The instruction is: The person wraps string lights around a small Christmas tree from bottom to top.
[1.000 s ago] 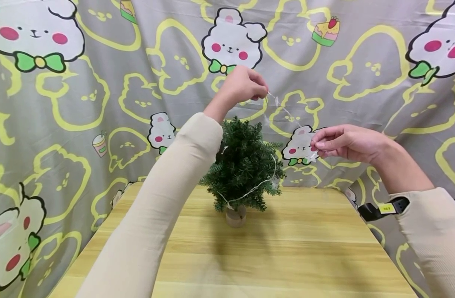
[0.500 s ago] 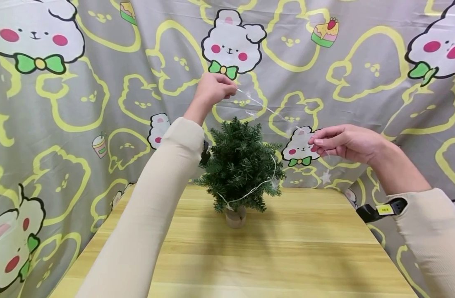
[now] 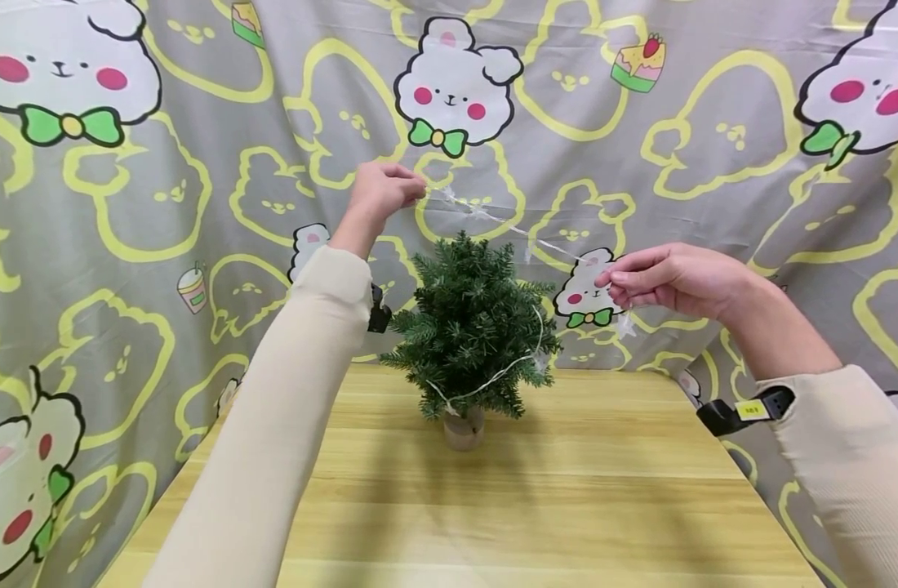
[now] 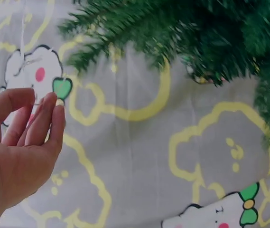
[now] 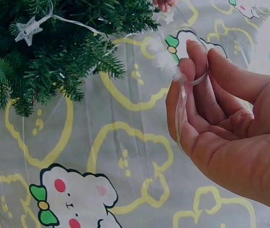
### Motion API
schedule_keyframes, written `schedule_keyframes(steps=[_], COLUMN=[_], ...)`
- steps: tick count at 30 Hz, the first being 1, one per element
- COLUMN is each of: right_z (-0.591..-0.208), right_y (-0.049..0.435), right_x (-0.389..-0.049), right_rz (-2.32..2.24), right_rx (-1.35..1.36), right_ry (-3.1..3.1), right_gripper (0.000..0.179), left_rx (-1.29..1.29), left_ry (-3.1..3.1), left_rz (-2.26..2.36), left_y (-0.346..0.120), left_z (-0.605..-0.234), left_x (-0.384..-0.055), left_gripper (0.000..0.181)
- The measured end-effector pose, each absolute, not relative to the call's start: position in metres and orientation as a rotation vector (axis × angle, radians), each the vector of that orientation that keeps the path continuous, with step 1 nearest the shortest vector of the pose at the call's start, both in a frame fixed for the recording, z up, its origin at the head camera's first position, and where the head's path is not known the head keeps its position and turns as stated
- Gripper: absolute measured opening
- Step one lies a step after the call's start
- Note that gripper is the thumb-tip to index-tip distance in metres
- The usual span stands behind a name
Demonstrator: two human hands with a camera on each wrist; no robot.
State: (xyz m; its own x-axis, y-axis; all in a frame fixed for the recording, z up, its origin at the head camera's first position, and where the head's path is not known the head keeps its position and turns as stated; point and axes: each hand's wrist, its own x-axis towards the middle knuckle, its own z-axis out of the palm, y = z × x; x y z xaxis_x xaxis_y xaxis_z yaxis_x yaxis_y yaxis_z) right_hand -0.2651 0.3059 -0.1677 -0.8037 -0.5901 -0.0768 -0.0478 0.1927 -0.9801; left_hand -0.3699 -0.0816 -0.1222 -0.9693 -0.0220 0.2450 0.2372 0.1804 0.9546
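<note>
A small green artificial Christmas tree [image 3: 471,318] stands upright on the table, with a string of star lights [image 3: 493,377] looped across its lower branches. The loose stretch of the same kind of clear string slants above the treetop between both hands. My left hand [image 3: 385,196], up and left of the treetop, pinches it between thumb and fingertips. To the right of the tree my right hand [image 3: 669,278] pinches the other end of this stretch, a star dangling below its fingers. In the right wrist view, string strands pass over the right fingers, and a star light [image 5: 29,32] rests on the branches.
The tree's round wooden base [image 3: 464,431] sits toward the back of the wood-grain table [image 3: 566,506]. A grey cartoon-print curtain [image 3: 273,98] hangs close behind and at both sides. Black wrist straps [image 3: 746,411] are worn at the sleeves.
My left hand has moved left and somewhat down from above the treetop, drawing the light string across over the tree. My right hand has stayed nearly in place.
</note>
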Motion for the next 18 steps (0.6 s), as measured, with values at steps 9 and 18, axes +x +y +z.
schedule_keyframes(steps=[9,18], right_z=[-0.165,-0.156], right_y=[0.295,0.293], right_x=[-0.265,-0.258], right_rz=[-1.55,-1.651], right_rx=[-0.632,-0.639], right_ry=[2.081,2.101], right_gripper=[0.024,0.028], left_rx=[-0.085,-0.058], left_ry=[-2.326,-2.455], left_rz=[-1.853,-1.817], left_y=[-0.105,-0.118], left_z=[-0.133,-0.137], left_x=[-0.37,-0.367], left_gripper=[0.026,0.031])
